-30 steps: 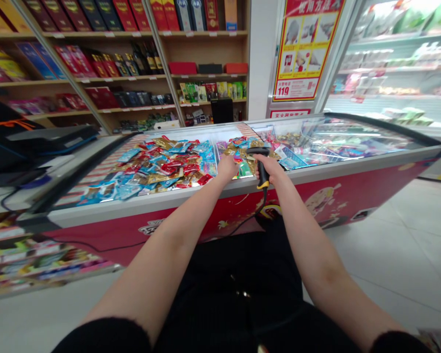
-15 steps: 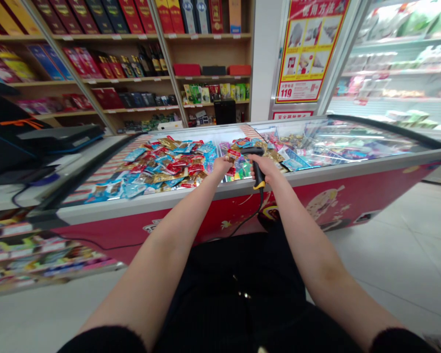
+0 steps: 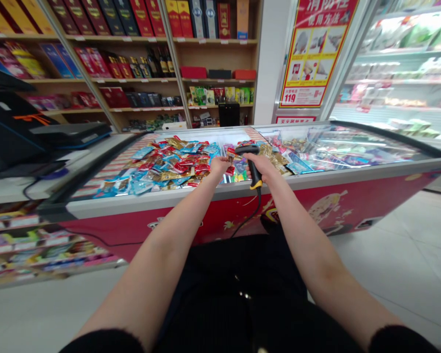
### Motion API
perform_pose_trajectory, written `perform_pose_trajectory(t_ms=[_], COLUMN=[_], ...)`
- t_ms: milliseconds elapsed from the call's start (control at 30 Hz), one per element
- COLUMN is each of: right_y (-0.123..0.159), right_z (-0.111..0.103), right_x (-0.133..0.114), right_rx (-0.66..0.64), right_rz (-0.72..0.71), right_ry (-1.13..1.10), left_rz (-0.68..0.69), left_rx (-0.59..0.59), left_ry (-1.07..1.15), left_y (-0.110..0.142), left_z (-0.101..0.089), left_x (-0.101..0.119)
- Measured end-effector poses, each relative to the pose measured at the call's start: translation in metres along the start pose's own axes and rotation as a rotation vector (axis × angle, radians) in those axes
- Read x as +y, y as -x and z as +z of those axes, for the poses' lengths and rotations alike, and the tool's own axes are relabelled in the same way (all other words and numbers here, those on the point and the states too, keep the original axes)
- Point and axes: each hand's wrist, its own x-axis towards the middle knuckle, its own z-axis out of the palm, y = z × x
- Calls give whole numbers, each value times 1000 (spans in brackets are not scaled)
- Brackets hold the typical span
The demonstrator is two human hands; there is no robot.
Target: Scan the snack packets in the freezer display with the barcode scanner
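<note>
My right hand (image 3: 261,165) is wrapped round the black and yellow grip of a barcode scanner (image 3: 255,174), whose head points left. A cable hangs down from the grip. Just left of the scanner head, my left hand (image 3: 219,166) pinches a small red snack packet (image 3: 230,159), partly covered by the fingers. Both hands are over the front edge of a chest freezer (image 3: 161,201). On its glass top, left of my hands, lies a loose heap of red, blue and gold snack packets (image 3: 176,162). More gold packets (image 3: 277,159) lie right of the scanner.
On a counter at the left stands a black checkout machine (image 3: 11,132). Shelves (image 3: 132,81) with boxes and bottles rise behind the freezer. A red poster (image 3: 308,59) hangs on the wall, and a lit refrigerated display (image 3: 400,73) stands at the right. The scanner's cable runs along the freezer front.
The view has shifted slightly. My left hand has turned the red packet, so less of it shows. The scanner has moved slightly left, still in my right hand.
</note>
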Motion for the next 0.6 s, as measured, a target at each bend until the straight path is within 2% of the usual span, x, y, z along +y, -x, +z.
perform_pose_trajectory(t_ms=[200, 600], right_y=[2, 3], right_z=[4, 7], right_x=[-2, -1], right_rx=[-16, -50], right_rz=[11, 16], right_ry=[10, 5], left_rz=[67, 56], left_rx=[15, 43], left_ry=[-100, -103], left_y=[-6, -11], left_z=[-6, -9], left_x=[-4, -9])
